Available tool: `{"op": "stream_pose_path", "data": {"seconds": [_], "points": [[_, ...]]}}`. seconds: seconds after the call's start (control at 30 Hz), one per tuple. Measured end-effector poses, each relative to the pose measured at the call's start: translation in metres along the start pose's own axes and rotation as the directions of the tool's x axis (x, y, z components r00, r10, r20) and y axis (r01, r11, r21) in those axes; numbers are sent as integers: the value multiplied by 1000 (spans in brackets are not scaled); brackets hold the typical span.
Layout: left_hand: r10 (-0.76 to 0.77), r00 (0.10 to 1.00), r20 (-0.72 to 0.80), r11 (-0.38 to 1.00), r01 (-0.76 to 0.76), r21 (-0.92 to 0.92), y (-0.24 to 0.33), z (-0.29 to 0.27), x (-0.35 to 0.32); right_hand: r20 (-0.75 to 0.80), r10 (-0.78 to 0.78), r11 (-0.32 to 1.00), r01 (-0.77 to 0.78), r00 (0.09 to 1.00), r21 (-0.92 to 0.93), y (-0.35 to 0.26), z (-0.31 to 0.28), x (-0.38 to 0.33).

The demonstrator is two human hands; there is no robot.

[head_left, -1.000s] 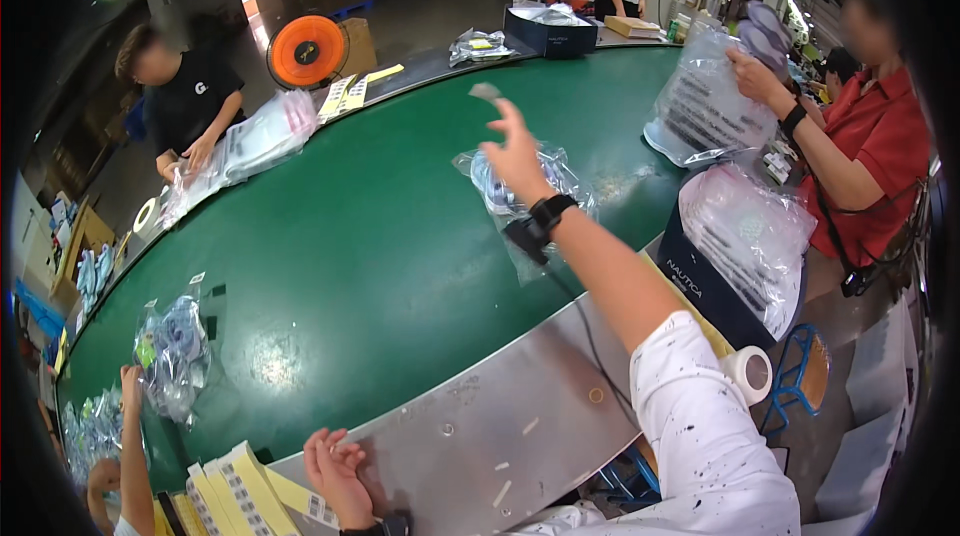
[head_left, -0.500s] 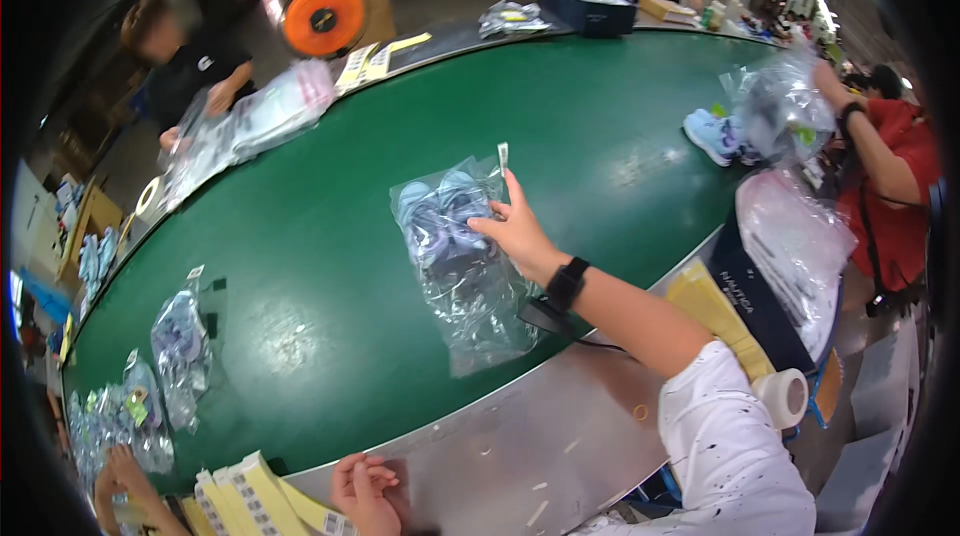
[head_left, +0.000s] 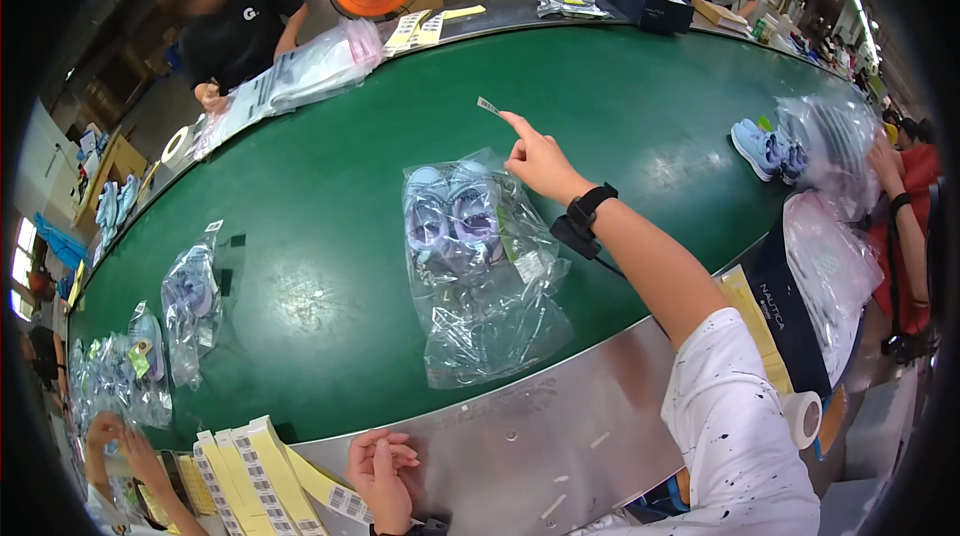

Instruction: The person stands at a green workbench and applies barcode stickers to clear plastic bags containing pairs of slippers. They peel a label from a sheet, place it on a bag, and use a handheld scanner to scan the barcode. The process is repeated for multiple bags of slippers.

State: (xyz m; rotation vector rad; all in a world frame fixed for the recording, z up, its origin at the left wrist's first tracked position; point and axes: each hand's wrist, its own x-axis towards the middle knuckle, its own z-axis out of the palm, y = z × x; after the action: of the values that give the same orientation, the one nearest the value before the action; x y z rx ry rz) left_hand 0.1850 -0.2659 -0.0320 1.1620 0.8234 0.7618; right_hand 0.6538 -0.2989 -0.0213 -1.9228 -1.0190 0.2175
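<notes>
A clear plastic bag (head_left: 495, 326) lies on the green conveyor belt with a pair of light blue and lavender shoes (head_left: 450, 211) inside. Above and just right of the shoes is my right hand (head_left: 545, 164), its index finger stretched out and the other fingers curled. A small white printed sticker (head_left: 488, 106) clings to that fingertip, clear of the bag. My left hand (head_left: 382, 476) rests over the metal edge near the sticker strips, fingers loosely bent and nothing visible in them.
Yellow strips of stickers (head_left: 255, 481) lie left of my left hand. More bagged shoes (head_left: 190, 301) sit at the left, near another person's hands. A dark box (head_left: 775, 316) holding plastic bags and a tape roll (head_left: 803, 418) stand right. A co-worker bags shoes (head_left: 765, 151) far right.
My right hand has lifted off the bagged shoes, moving up and right, and the sticker on its fingertip has tilted left. The view has shifted slightly. My left hand stays by the sticker strips.
</notes>
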Motion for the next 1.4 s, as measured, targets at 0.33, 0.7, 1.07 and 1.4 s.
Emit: {"op": "stream_pose_path", "data": {"seconds": [0.33, 0.7, 1.07, 1.4], "points": [[9, 1000, 6, 1000, -9, 8, -4, 0, 1, -104, 490, 696, -317, 866, 644, 14, 0, -48], [18, 1000, 9, 1000, -18, 18, -5, 2, 3, -25, 428, 696, -312, 904, 647, 14, -22, 8], [1, 1000, -10, 1000, -1, 25, -10, 2, 1, 147, 432, 595, -403, 890, 695, 13, -9, 17], [-34, 999, 11, 999, 34, 22, -6, 3, 2, -104, 400, 560, -153, 911, 814, 2, -24, 10]]}}
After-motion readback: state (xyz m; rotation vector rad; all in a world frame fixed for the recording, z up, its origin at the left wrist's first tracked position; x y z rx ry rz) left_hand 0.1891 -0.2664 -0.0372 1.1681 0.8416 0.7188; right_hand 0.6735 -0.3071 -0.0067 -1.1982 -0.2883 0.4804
